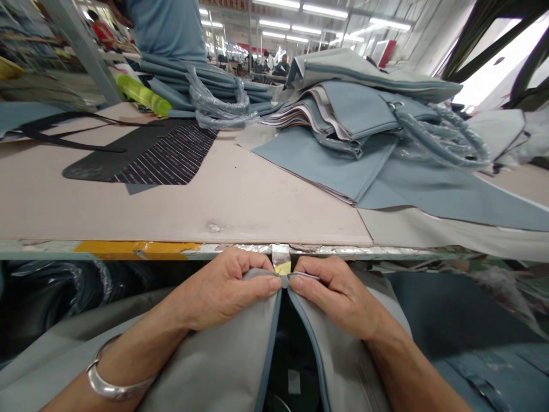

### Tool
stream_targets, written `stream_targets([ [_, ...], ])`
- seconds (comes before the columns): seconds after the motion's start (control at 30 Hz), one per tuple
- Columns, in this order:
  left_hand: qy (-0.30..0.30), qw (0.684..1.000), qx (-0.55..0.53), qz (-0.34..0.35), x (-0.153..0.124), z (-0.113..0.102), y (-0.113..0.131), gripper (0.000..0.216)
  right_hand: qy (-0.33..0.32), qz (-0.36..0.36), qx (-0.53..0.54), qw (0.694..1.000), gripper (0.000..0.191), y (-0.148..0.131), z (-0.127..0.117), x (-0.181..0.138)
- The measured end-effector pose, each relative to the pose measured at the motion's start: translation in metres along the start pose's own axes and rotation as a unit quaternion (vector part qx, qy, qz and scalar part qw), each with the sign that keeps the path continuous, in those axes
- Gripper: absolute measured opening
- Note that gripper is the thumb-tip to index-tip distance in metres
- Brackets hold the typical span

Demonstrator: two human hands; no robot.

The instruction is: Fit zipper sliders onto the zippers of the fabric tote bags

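Below the table's front edge I hold a grey fabric bag (223,366) with blue-trimmed edges. My left hand (223,289) pinches the left side of its top edge, a silver bangle on that wrist. My right hand (332,292) pinches the right side. The thumbs and fingertips of both hands meet at the bag's top corner, just under a strip of silver tape (281,258) on the table edge. The bag's opening gapes dark between the two panels.
The beige worktable (231,200) carries a stack of blue-grey bags and panels (355,126) with plastic-wrapped handles at the right, a black striped piece (150,157) at the left and a green bottle (141,94). A person in a blue shirt (167,26) stands behind the table.
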State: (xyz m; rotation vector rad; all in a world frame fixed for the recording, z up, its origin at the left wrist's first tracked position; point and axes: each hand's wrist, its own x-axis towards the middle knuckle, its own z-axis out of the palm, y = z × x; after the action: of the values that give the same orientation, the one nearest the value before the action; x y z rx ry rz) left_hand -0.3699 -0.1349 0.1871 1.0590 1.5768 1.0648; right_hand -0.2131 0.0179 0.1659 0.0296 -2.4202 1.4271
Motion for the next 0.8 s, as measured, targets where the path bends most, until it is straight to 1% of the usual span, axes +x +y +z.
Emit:
stream_targets([
  [0.13,0.01,1.0,0.007,0.025,0.0,0.001,0.0,0.031,0.023,-0.003,-0.019,1.0,0.034,0.0,0.003,-0.001],
  [0.23,0.02,0.999,0.016,0.025,0.0,0.002,0.0,0.03,0.04,-0.013,-0.037,0.998,0.034,-0.001,0.006,-0.003],
  [0.37,0.046,0.997,0.036,0.045,-0.001,0.004,0.002,0.029,0.052,0.006,-0.064,0.997,0.031,-0.003,0.011,-0.006],
  [0.43,0.044,0.997,0.029,0.05,-0.001,0.004,0.003,0.028,0.058,0.007,-0.076,0.995,0.03,-0.004,0.012,-0.006],
  [0.53,0.033,0.998,0.026,0.046,0.0,0.002,0.004,0.026,0.071,-0.011,-0.09,0.993,0.032,-0.003,0.01,-0.005],
  [0.63,0.027,0.998,0.023,0.044,0.001,0.002,0.003,0.027,0.056,-0.001,-0.08,0.995,0.033,-0.002,0.009,-0.005],
  [0.8,0.042,0.999,-0.001,0.001,-0.001,0.004,0.0,0.034,0.031,0.05,-0.045,0.997,0.033,-0.002,0.007,-0.006],
])
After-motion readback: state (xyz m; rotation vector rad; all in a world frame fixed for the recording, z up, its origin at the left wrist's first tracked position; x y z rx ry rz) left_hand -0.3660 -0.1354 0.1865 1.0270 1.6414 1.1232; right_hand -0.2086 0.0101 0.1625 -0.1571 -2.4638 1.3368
